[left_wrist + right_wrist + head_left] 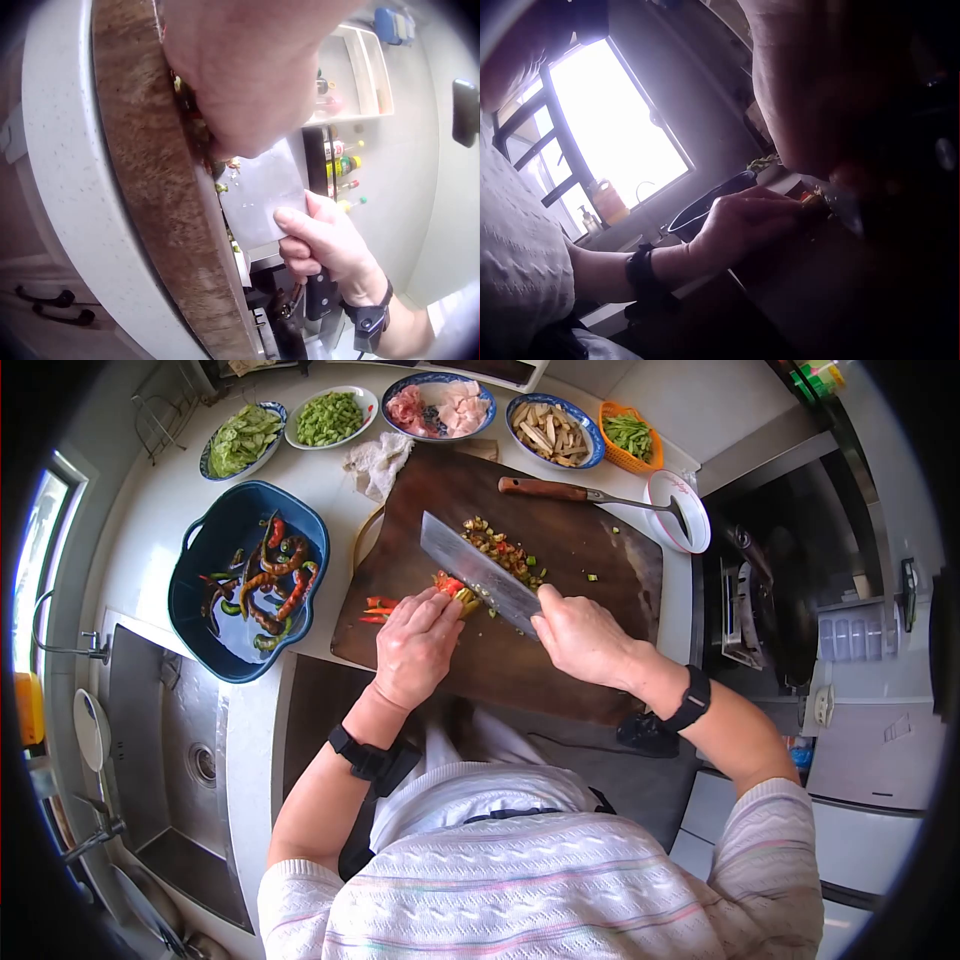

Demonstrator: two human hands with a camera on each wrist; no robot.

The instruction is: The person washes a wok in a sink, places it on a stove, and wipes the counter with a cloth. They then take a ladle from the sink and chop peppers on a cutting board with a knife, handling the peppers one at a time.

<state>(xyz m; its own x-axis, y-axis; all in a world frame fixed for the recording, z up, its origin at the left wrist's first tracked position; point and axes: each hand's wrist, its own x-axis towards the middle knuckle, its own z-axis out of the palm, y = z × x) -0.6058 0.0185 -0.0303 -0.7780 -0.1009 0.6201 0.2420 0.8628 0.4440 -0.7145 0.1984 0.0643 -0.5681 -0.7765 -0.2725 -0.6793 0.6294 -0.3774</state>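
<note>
On the dark wooden cutting board (545,680), my left hand (412,645) holds a small bunch of red and yellow-green peppers (450,585) under its fingertips. My right hand (592,640) grips a cleaver by the handle. Its broad blade (472,567) stands right beside the left fingertips, slanting across the peppers. Beyond the blade lies a heap of chopped peppers (515,560). Red pepper ends (378,608) stick out to the left of the left hand. In the left wrist view, bits of pepper cling to the cleaver's blade (259,199), and the right thumb presses near its heel.
A blue basin (185,600) with whole charred peppers stands left of the board, near the sink (185,800). Plates of sliced greens (245,440), chopped beans (330,420), raw meat (460,408) and pale strips (548,432) line the back. A wooden-handled spatula (545,488) reaches into a white bowl (695,495).
</note>
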